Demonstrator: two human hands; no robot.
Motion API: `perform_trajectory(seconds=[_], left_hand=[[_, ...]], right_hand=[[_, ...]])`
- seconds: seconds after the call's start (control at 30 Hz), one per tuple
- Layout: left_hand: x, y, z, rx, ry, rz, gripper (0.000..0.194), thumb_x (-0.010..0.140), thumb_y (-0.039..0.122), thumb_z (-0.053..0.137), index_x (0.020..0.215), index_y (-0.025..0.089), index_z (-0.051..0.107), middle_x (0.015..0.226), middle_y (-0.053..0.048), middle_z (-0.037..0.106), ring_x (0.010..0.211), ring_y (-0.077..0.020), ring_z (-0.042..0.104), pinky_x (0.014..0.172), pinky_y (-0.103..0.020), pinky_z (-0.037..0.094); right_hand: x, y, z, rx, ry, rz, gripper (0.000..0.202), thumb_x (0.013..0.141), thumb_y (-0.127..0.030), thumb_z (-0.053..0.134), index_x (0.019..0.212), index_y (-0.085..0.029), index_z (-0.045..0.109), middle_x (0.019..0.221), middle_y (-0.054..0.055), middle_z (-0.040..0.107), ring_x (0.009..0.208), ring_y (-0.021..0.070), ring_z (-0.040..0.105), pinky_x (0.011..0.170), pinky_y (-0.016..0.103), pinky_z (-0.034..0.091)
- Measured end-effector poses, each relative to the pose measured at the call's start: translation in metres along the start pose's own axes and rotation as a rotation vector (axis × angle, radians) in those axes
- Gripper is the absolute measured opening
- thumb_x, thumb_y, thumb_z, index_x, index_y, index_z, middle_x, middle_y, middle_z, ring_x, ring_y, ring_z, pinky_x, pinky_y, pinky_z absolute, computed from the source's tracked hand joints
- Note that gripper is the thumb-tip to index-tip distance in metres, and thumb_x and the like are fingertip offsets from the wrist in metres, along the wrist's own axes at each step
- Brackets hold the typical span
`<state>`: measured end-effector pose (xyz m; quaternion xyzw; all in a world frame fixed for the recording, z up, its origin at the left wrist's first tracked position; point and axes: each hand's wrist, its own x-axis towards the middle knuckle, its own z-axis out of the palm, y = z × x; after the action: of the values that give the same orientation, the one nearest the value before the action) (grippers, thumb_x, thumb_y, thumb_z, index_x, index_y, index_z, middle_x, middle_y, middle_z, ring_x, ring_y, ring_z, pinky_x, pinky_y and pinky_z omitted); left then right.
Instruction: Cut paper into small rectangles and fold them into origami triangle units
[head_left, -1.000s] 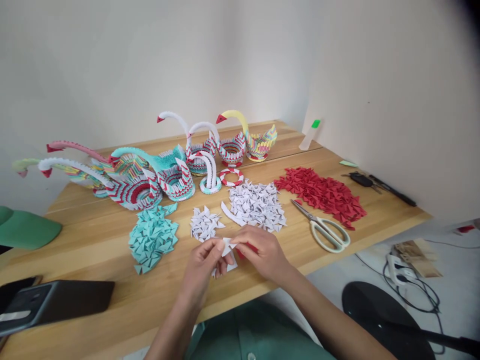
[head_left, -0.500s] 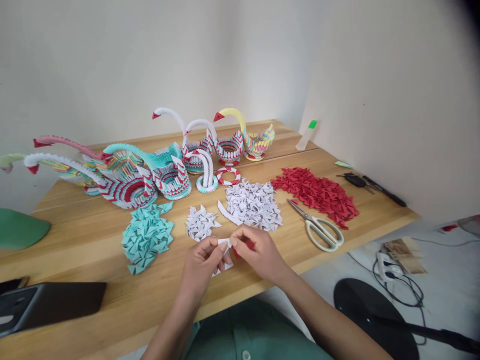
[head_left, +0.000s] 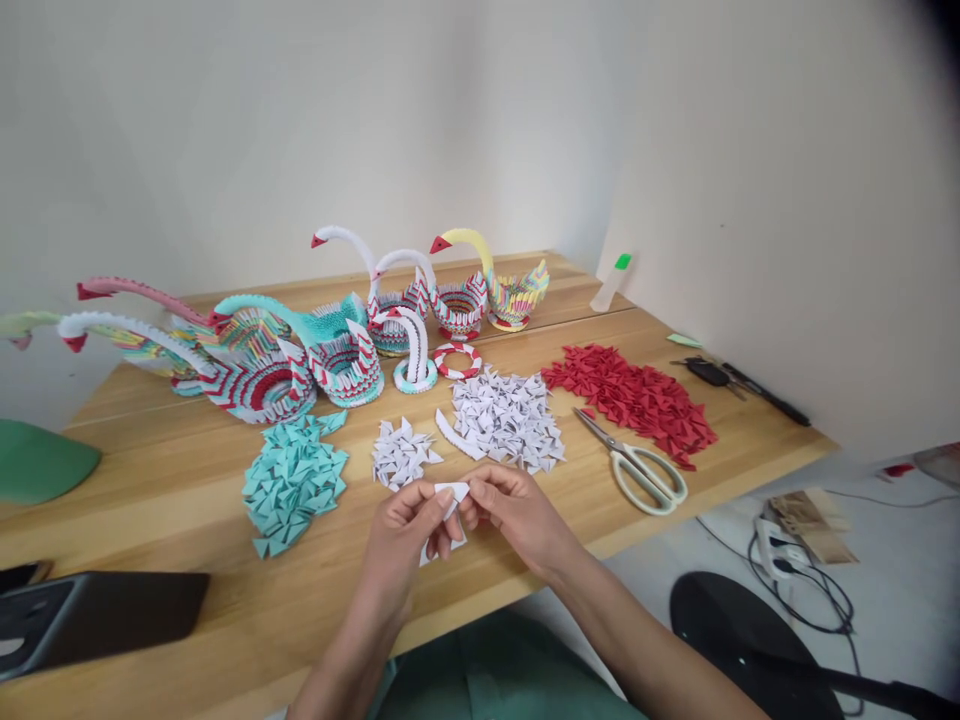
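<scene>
Between my two hands is a small folded piece of white paper (head_left: 450, 491), above the table's front part. My left hand (head_left: 406, 532) pinches its left side with thumb and fingers. At the right end, the closed fingertips of my right hand (head_left: 517, 514) grip the same paper. More white paper (head_left: 454, 546) shows just under my left fingers, partly hidden. Behind my hands lie a small heap of white folded triangles (head_left: 403, 453), a larger white heap (head_left: 510, 420) and a curved white strip of joined pieces (head_left: 456, 436).
Teal triangles (head_left: 294, 485) lie left, red ones (head_left: 634, 400) right, beside scissors (head_left: 637, 470). Several paper swans (head_left: 262, 390) line the back, near a red-and-white ring (head_left: 457, 347). A dark device (head_left: 112, 610) stands front left; keys (head_left: 709, 372) lie far right.
The paper between my hands now shows a broader, pointed white face. My right fingers have shifted slightly and the red bit formerly visible beside them is out of sight. The view has tilted slightly.
</scene>
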<state>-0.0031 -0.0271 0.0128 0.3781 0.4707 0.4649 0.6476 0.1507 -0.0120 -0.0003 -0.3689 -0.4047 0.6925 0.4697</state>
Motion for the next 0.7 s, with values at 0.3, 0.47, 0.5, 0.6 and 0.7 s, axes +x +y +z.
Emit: perform_trajectory(seconds=[0.3, 0.47, 0.5, 0.6, 0.7], left_hand=[[0.002, -0.004, 0.0, 0.103, 0.017, 0.057, 0.031, 0.078, 0.041, 0.069, 0.063, 0.015, 0.058, 0.053, 0.001, 0.064, 0.041, -0.0054, 0.047, 0.043, -0.017, 0.031], [0.002, -0.002, 0.001, 0.115, 0.037, 0.074, 0.032, 0.076, 0.041, 0.069, 0.06, 0.015, 0.057, 0.051, 0.001, 0.062, 0.04, -0.006, 0.047, 0.044, -0.018, 0.032], [0.002, -0.002, 0.001, 0.117, 0.038, 0.074, 0.032, 0.076, 0.041, 0.069, 0.06, 0.015, 0.057, 0.051, 0.001, 0.062, 0.041, -0.006, 0.047, 0.044, -0.018, 0.032], [0.002, -0.001, 0.0, 0.123, 0.041, 0.075, 0.032, 0.077, 0.04, 0.068, 0.06, 0.016, 0.057, 0.05, 0.001, 0.061, 0.041, -0.0063, 0.047, 0.044, -0.018, 0.033], [0.0, 0.0, 0.003, 0.15, 0.048, 0.081, 0.03, 0.075, 0.039, 0.069, 0.06, 0.016, 0.058, 0.049, 0.002, 0.06, 0.041, -0.0067, 0.047, 0.044, -0.018, 0.034]], right_hand=[[-0.001, -0.009, -0.001, -0.215, 0.008, -0.071, 0.024, 0.081, -0.039, 0.071, 0.076, -0.016, 0.071, 0.062, -0.002, 0.061, 0.06, 0.0109, 0.053, 0.062, 0.025, 0.041], [-0.001, -0.014, -0.004, -0.313, 0.001, -0.088, 0.02, 0.082, -0.036, 0.069, 0.078, -0.017, 0.072, 0.064, -0.001, 0.062, 0.062, 0.0117, 0.054, 0.062, 0.025, 0.041], [-0.001, -0.015, -0.004, -0.33, -0.002, -0.092, 0.019, 0.083, -0.035, 0.069, 0.078, -0.017, 0.072, 0.065, -0.001, 0.063, 0.062, 0.0117, 0.054, 0.062, 0.025, 0.041], [-0.001, -0.016, -0.004, -0.375, -0.008, -0.103, 0.018, 0.083, -0.033, 0.067, 0.079, -0.016, 0.071, 0.067, 0.0, 0.063, 0.064, 0.012, 0.055, 0.063, 0.025, 0.042], [-0.002, -0.016, -0.001, -0.437, 0.02, -0.111, 0.016, 0.083, -0.03, 0.064, 0.077, -0.016, 0.068, 0.064, -0.002, 0.059, 0.06, 0.0112, 0.052, 0.059, 0.024, 0.04]])
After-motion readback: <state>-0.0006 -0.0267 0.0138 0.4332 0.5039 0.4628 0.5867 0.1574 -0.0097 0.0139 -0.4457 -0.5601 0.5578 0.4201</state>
